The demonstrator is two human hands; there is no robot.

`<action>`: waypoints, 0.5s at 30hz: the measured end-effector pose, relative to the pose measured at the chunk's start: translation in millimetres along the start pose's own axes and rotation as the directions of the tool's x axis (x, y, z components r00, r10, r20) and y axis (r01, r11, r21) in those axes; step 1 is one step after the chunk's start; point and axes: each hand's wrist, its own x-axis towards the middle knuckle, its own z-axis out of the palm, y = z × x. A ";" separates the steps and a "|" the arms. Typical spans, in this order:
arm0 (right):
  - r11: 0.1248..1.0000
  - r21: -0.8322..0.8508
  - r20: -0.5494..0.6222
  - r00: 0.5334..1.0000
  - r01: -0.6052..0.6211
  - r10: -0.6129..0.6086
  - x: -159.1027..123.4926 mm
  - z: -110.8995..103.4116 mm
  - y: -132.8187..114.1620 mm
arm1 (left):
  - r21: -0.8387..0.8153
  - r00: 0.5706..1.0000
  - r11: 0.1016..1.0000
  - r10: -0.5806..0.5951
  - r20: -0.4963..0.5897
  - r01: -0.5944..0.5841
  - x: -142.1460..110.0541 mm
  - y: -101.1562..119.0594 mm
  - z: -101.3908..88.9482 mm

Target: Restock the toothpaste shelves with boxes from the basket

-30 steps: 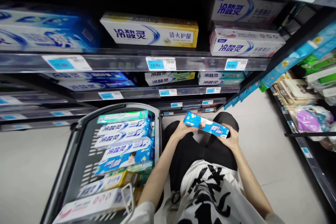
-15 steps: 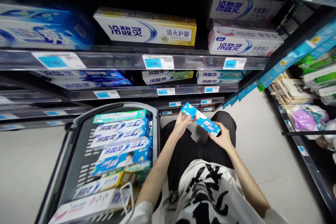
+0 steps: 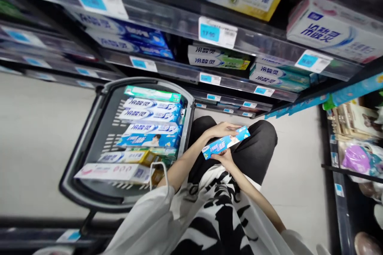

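Note:
A blue toothpaste box (image 3: pixel 225 143) with a person's picture is held over my lap, tilted with its right end farther away. Along its far edge lies my left hand (image 3: pixel 222 129), fingers closed against the carton. Gripping the near edge from below is my right hand (image 3: pixel 225 158), its fingertips partly hidden by the box. To the left stands a grey shopping basket (image 3: pixel 89 135) with several toothpaste boxes inside: white-and-blue ones (image 3: pixel 149 115), another blue box (image 3: pixel 148 140) with a picture, a white-and-yellow box (image 3: pixel 128 156) and a white-and-pink box (image 3: pixel 115 172).
Shelves with toothpaste boxes (image 3: pixel 215 57) and price tags (image 3: pixel 217 32) rise directly in front. On the right, another rack (image 3: pixel 344 207) holds packaged goods, among them a purple item (image 3: pixel 356 157). Pale floor tiles (image 3: pixel 299 167) run between them.
The toothpaste box has been turned, so its right end now points away, and both hands have shifted around it. The view has tilted down and turned, bringing more of the basket into sight.

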 end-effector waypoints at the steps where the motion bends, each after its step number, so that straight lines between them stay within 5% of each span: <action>1: 1.000 -0.006 -0.006 1.000 -0.010 0.010 1.0 -1.9 1.2 | 0.036 1.000 0.999 0.006 0.019 -0.006 0.2 0.6 -2.0; 15: 0.997 0.029 -0.019 0.998 -0.067 0.068 0.3 -1.9 -1.4 | 0.227 0.992 0.972 -0.084 0.097 0.060 -5.0 1.8 -10.8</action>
